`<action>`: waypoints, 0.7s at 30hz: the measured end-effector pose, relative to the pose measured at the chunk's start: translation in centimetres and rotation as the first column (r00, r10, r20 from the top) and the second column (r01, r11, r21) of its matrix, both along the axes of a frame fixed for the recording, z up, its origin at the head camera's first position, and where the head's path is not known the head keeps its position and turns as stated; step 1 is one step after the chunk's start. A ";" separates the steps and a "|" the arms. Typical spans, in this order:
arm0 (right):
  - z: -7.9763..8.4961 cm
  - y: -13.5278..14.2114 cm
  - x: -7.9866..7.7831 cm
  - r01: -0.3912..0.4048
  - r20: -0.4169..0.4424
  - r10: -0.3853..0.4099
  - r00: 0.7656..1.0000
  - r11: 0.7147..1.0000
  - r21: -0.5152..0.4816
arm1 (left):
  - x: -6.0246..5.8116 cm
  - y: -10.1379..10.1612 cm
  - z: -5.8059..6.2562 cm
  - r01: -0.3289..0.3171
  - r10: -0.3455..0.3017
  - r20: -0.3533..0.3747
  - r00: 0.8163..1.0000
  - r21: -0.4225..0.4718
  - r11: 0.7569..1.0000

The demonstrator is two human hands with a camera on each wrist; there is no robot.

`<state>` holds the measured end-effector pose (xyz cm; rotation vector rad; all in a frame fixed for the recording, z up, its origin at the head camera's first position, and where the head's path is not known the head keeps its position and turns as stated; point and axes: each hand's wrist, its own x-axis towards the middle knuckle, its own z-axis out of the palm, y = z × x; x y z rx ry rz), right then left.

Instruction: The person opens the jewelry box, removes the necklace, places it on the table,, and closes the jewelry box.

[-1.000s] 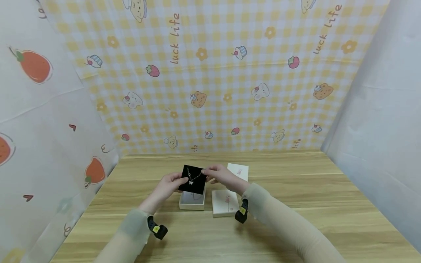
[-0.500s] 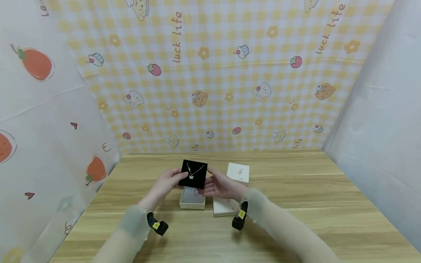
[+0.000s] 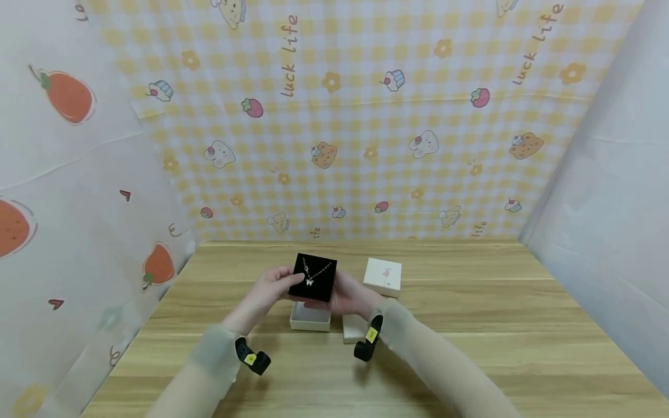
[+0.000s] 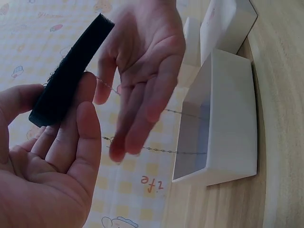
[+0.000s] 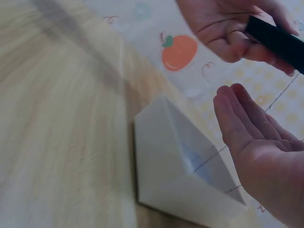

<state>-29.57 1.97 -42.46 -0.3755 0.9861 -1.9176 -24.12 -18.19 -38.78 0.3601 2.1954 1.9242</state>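
Observation:
My left hand (image 3: pixel 272 288) pinches a black foam jewelry pad (image 3: pixel 325 288) at its left edge, thumb on top and fingers beneath. On the pad's face lies a silver necklace (image 3: pixel 309 283) with a butterfly pendant. Loose strands of its chain (image 4: pixel 178 152) hang from the pad down into an open white box base (image 3: pixel 310 327) below. My right hand (image 5: pixel 268 161) is held palm up with extended fingers beside and under the pad. In both wrist views it is apart from the pad, near the hanging chain; the head view partly hides its fingers behind the pad.
A closed-looking white box with a pink flower print (image 3: pixel 383 274) stands at the back right. Another white box piece (image 3: pixel 354 329) sits right of the box base, mostly covered by my right hand and wrist. Patterned cloth (image 3: pixel 334 174) rises behind the wooden table (image 3: pixel 470 325).
My right hand has let go of the pad's right edge and turned palm up, moving beneath and behind it. My left hand keeps hold of the pad, which is raised slightly.

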 end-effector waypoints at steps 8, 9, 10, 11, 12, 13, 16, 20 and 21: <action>1.4 0.2 -0.9 0.073 0.110 -0.073 0.991 0.997 0.001 | 0.3 0.0 -0.2 0.045 -0.045 -0.004 0.999 -0.005 0.999; 1.6 0.3 -1.0 0.086 0.100 -0.087 0.991 0.996 0.009 | 0.3 0.0 -0.2 0.048 -0.048 -0.006 0.999 -0.007 0.999; 1.9 0.3 -1.2 0.104 0.088 -0.106 0.991 0.994 0.018 | 0.3 0.0 -0.3 0.052 -0.052 -0.007 0.999 -0.009 0.999; 2.1 0.4 -1.3 0.125 0.078 -0.127 0.989 0.992 0.031 | 0.3 0.0 -0.3 0.052 -0.052 -0.011 0.999 -0.014 0.999; 2.3 0.4 -1.4 0.137 0.065 -0.140 0.988 0.990 0.042 | 0.3 0.1 -0.3 0.051 -0.051 -0.010 0.999 -0.018 0.999; 2.5 0.5 -1.6 0.148 0.055 -0.151 0.987 0.988 0.054 | 0.3 0.1 -0.4 0.051 -0.051 -0.011 0.999 -0.023 0.998; 3.0 0.6 -2.0 0.169 0.042 -0.172 0.984 0.983 0.073 | 0.3 0.1 -0.6 0.047 -0.047 -0.003 0.999 -0.037 0.998; 3.6 0.9 -2.5 0.192 0.067 -0.194 0.979 0.981 0.036 | 0.4 0.3 -1.0 0.059 -0.059 0.005 0.998 -0.038 0.998; 3.7 1.0 -2.6 0.196 0.087 -0.196 0.977 0.981 0.019 | 0.4 0.4 -1.1 0.065 -0.065 0.004 0.998 -0.035 0.997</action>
